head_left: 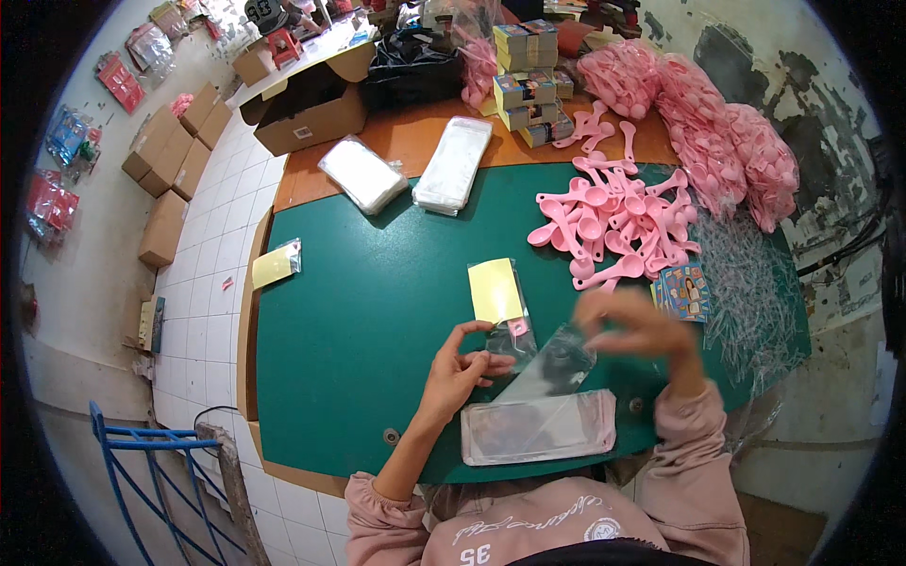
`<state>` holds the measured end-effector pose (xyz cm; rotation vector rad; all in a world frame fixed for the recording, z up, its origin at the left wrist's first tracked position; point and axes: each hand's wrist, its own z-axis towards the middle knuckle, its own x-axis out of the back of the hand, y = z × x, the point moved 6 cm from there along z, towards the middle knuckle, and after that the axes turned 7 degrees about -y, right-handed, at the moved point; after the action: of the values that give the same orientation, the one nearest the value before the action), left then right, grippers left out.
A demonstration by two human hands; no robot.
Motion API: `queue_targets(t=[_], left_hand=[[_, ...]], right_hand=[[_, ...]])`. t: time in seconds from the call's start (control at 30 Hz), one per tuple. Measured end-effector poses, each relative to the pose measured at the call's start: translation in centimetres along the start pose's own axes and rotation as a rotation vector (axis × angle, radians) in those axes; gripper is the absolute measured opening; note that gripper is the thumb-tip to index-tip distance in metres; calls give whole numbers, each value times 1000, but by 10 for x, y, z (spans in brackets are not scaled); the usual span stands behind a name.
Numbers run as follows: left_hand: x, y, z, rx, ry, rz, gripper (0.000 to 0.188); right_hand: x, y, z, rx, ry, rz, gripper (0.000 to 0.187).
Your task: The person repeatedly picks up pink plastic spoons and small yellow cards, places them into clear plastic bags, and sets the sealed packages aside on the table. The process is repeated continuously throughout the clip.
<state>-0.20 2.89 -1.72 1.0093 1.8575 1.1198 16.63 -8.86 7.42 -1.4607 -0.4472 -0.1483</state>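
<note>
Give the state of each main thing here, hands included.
Left hand: fingers partly bent, grip unclear
Right hand: motion-blurred, grip unclear
Clear bag: slanted, looks empty
Middle yellow-card bag: filled, lying flat
Left yellow-card bag: filled, lying flat
Front bag stack: lying flat
Loose spoons: heaped
Large spoon bags: bulging
Near cardboard box: open
Card bundles: stacked

To the left of the pile of pink spoons point(613, 222), the green table point(368, 302) offers a wide open way, where a hand could pass low. To the near left of the pile, this way is narrowed by the flat yellow packet point(495, 292), the left hand point(455, 375) and the clear bag point(552, 366). Directly on the near side of the pile, the right hand point(630, 325) blocks the approach. On its right, tangled plastic strips point(750, 307) obstruct; behind it, bulging bags point(694, 113) and tall card stacks point(527, 80) close the passage.
</note>
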Motion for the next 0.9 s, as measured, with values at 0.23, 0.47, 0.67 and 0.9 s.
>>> queue_targets(t=[0.23,0.47,0.67,0.9], left_hand=[[-10,-2,5,22,-68,-16,19],[-9,1,2,37,-168,-274,21],[-4,19,0,-2,-133,-119,26],[-7,33,1,-318,133,616,9]], right_hand=[[99,40,-105,-542,704,-784,22],[-50,19,25,-161,347,-649,40],[-33,43,17,-172,492,-33,18],[-42,53,16,-161,471,162,19]])
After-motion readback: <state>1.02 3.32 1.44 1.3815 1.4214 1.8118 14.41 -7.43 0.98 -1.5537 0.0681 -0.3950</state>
